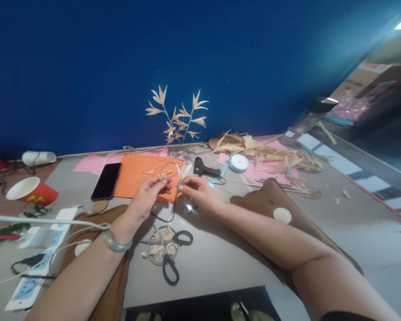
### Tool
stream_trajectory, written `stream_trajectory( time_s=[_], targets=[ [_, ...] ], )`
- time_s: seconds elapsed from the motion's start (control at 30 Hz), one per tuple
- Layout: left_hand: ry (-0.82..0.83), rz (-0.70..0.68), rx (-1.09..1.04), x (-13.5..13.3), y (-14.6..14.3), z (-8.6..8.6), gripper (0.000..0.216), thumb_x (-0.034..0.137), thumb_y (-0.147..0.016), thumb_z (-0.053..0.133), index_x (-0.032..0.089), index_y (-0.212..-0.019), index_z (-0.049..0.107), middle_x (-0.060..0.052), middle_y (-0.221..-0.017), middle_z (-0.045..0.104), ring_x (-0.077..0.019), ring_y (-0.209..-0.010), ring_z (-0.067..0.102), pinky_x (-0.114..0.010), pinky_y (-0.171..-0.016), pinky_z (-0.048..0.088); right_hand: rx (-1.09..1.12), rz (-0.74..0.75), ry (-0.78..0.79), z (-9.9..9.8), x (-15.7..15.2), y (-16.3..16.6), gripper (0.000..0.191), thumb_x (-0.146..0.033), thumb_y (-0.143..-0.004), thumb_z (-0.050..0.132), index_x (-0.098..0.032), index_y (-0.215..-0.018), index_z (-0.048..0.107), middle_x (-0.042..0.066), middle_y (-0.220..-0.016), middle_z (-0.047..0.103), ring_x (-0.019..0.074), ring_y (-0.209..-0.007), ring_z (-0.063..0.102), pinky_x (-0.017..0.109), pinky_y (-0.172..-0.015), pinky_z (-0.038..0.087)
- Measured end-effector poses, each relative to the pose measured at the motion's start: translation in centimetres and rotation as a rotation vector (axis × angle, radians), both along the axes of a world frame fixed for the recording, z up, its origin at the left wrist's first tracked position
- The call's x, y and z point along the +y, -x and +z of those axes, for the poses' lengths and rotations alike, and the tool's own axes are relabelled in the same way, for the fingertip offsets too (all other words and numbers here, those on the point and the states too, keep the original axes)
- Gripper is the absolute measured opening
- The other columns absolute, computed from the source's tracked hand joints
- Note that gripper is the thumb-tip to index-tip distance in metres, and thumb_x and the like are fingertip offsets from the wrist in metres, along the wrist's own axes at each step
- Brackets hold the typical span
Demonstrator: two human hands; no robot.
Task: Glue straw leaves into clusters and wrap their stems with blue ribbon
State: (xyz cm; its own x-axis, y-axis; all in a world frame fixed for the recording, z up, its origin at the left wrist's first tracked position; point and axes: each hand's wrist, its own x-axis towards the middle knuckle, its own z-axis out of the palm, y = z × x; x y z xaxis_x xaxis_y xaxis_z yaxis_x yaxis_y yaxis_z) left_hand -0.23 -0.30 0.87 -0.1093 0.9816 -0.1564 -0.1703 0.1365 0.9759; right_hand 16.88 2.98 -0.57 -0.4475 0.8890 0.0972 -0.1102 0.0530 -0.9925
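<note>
Over an orange sheet [130, 178], my left hand [153, 189] has its fingers curled in and closed; what they hold, if anything, is too small to make out. My right hand [198, 192] faces it, thumb and fingertips pinched on a thin pale husk piece [181, 171] that sticks up from them. The two sets of fingertips are close together. Fine husk shreds [153, 170] lie on the sheet just beyond. Below my hands, black-handled scissors [171, 270] rest across a round dish [158, 254] of small husk pieces. A black glue gun [205, 168] lies right of the sheet.
Two blue-stemmed husk flower sprigs [183, 118] stand at the back. A ribbon spool [238, 163] and dried husks [270, 156] lie back right. Leftward are a phone [106, 182], a red paper cup [33, 191] and a power strip [58, 245]. Brown mats [263, 205] lie under my forearms.
</note>
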Motion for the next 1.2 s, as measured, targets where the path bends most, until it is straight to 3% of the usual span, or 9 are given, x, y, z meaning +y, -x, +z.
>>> stream_trajectory(
  time_s=[0.13, 0.47, 0.8, 0.97, 1.2],
  targets=[
    [0.038, -0.196, 0.015, -0.4, -0.2, -0.2, 0.020, 0.031, -0.067, 0.076, 0.015, -0.079, 0.073, -0.005, -0.078, 0.072, -0.0157, -0.076, 0.064, -0.027, -0.076, 0.049, 0.058, -0.020, 0.104, 0.7, 0.0, -0.1, 0.025, -0.037, -0.071, 0.075, -0.016, -0.070, 0.061, -0.006, -0.056, 0.050, 0.0060, -0.049, 0.039, 0.021, -0.048, 0.030],
    [-0.018, -0.321, -0.041, -0.6, -0.3, -0.3, 0.025, 0.034, -0.070, 0.077, 0.013, -0.082, 0.075, -0.006, -0.079, 0.073, -0.0180, -0.079, 0.065, -0.029, -0.078, 0.047, 0.138, 0.040, 0.201, 0.8, -0.4, 0.5, 0.027, -0.039, -0.068, 0.077, -0.016, -0.068, 0.062, -0.004, -0.056, 0.053, 0.0063, -0.050, 0.040, 0.023, -0.049, 0.027],
    [-0.100, -0.308, -0.163, -0.6, -0.3, -0.2, 0.018, 0.031, -0.070, 0.077, 0.014, -0.075, 0.075, -0.005, -0.075, 0.072, -0.0164, -0.076, 0.064, -0.029, -0.080, 0.048, 0.148, 0.137, 0.153, 2.1, -0.3, 0.1, 0.026, -0.038, -0.069, 0.076, -0.014, -0.070, 0.065, -0.002, -0.060, 0.058, 0.0058, -0.050, 0.042, 0.022, -0.049, 0.028],
    [-0.095, -0.275, -0.189, -0.4, -0.3, -0.5, 0.021, 0.033, -0.075, 0.069, 0.016, -0.086, 0.076, -0.007, -0.086, 0.073, -0.0173, -0.080, 0.064, -0.032, -0.081, 0.049, 0.172, 0.069, 0.220, 2.6, -0.9, -0.3, 0.027, -0.037, -0.066, 0.078, -0.014, -0.072, 0.065, -0.006, -0.051, 0.049, 0.0050, -0.046, 0.037, 0.022, -0.047, 0.022],
    [-0.154, -0.367, -0.132, -0.5, -0.4, -0.3, 0.021, 0.029, -0.076, 0.067, 0.014, -0.089, 0.075, -0.010, -0.093, 0.073, -0.0221, -0.090, 0.065, -0.037, -0.088, 0.047, 0.194, 0.064, 0.269, 2.9, -1.6, -0.1, 0.028, -0.037, -0.064, 0.079, -0.014, -0.067, 0.063, -0.006, -0.051, 0.047, 0.0050, -0.046, 0.038, 0.023, -0.048, 0.023]
  ],
)
